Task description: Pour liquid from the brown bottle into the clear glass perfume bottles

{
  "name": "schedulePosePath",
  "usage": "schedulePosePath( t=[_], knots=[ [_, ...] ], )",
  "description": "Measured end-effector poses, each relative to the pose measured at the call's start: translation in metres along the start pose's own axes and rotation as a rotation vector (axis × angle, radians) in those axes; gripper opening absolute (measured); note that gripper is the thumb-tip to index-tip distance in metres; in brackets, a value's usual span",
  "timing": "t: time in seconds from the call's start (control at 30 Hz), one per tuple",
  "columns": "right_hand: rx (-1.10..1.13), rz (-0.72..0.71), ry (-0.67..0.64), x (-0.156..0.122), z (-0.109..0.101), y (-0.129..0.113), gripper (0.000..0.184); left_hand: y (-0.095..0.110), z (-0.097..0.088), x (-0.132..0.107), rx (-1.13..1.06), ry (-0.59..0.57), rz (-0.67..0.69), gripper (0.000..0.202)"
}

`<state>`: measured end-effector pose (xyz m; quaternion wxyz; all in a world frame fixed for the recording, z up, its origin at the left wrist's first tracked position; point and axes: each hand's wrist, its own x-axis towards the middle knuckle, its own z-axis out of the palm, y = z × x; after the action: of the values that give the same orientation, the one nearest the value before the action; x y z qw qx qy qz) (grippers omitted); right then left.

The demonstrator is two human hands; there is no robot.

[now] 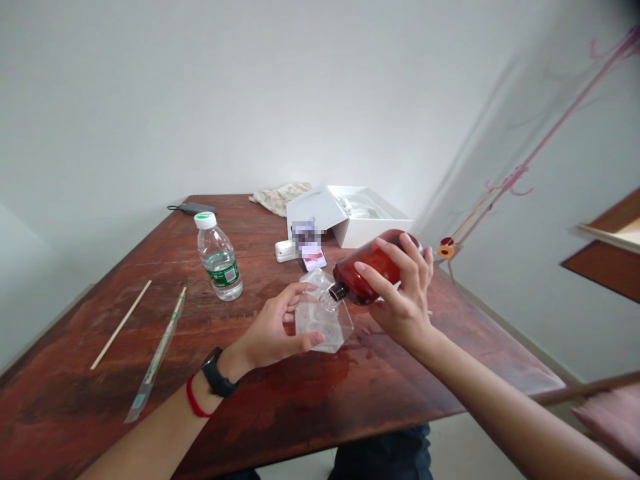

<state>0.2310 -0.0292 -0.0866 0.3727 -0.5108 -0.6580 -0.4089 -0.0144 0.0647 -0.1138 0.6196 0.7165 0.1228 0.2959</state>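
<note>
An amber bottle is gripped by the right hand, tilted with its black-threaded neck down and left, and is held just over the mouth of a clear bottle. Its body is partly hidden by the right fingers, which are closed around it. Whether anything is being poured cannot be made out. The clear bottle is steadied on or just above the surface by the left hand, its fingers curled around it but not tightly closed; its lower part is seen through glare, and its contents are hard to tell. A black watch and a red band are worn on the left wrist.

Open room is left on the surface, dark reddish wood, between the hands and the near edge. A wet-looking patch is seen beside the clear bottle. Left of the hands lie a water bottle, a stick and a sleeved chopstick. Farther back are a phone, pixelated in part, a white plug, an open white box, a cloth and a black cable. Wood at the right frame edge is cut off.
</note>
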Motion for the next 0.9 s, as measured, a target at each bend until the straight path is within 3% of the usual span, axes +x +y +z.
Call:
schedulePosePath(
  t=[0.53, 0.9],
  knots=[
    [-0.011, -0.035, 0.018, 0.0048, 0.0011, 0.0012, 0.065, -0.0016, 0.0003, -0.0012, -0.023, 0.006, 0.002, 0.074],
    [-0.011, -0.037, 0.011, 0.0013, 0.0026, 0.0063, 0.070, 0.0015, 0.0003, -0.0015, -0.004, 0.028, -0.016, 0.076]
  ],
)
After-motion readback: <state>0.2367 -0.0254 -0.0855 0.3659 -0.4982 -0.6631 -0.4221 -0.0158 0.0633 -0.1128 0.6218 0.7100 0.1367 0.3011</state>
